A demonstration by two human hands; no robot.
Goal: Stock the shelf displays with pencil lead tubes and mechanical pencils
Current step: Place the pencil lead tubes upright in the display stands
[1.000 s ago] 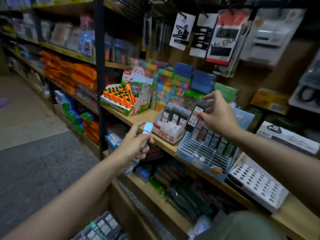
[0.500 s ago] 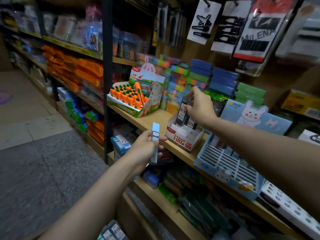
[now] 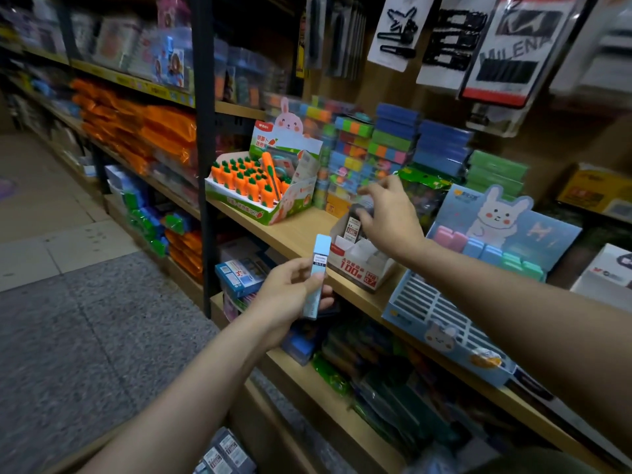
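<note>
Since a second ago, our right hand [image 3: 390, 217] has carried its dark lead tube [image 3: 354, 224] from above the blue rabbit display [image 3: 444, 304] down into the white lead box [image 3: 362, 265] at the shelf's [image 3: 297, 234] front edge. Our right fingers [image 3: 367, 218] curl over the tube's top, which stands upright in the box's back row; its cap is hidden under them. Our left hand [image 3: 290, 295] pinches a pale blue lead tube [image 3: 317, 275] upright, thumb across its lower half, just in front of the shelf edge and left of the box. Beside the box, toward the shelf's left end, stands a carrot pen display [image 3: 260, 189].
</note>
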